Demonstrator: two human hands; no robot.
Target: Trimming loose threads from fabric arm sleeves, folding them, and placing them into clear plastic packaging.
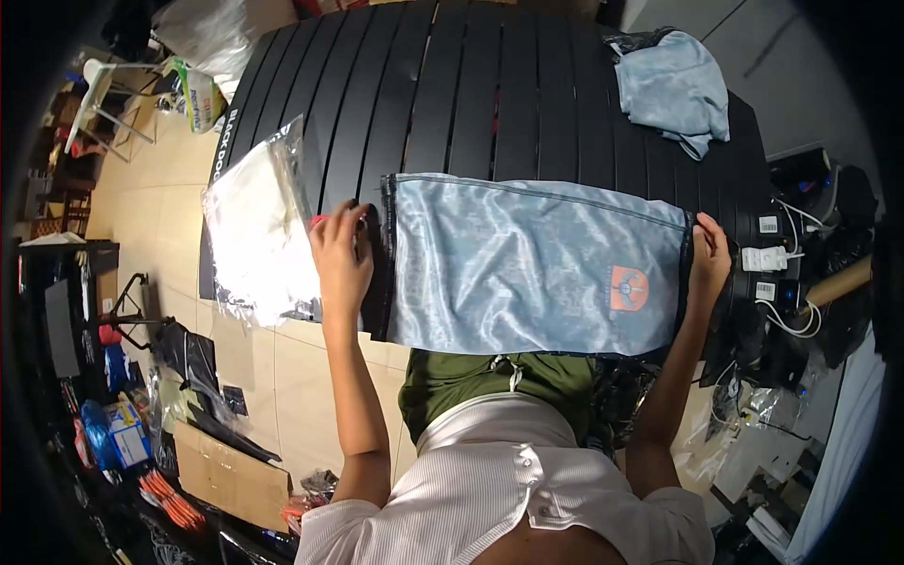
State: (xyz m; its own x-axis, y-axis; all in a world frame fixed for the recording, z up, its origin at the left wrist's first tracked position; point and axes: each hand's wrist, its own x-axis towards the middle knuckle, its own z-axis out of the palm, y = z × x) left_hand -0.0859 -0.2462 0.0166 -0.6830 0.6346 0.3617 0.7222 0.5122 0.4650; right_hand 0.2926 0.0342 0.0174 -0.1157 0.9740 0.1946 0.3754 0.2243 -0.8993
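Observation:
A shiny light blue piece of fabric lies spread along the near side of the black slatted table. Dark trim runs down both its ends, and an orange badge is printed near its lower right corner. Just off its left end, my left hand has its fingers curled around a small dark thing with a bit of red showing; its kind cannot be made out. At the other end my right hand holds the trimmed edge, fingers together. Left of my left hand lies a clear plastic bag with something white inside.
Another light blue garment lies crumpled at the table's far right. White plugs and cables are beside the right edge. A cardboard box and a white chair stand on the tiled floor at left.

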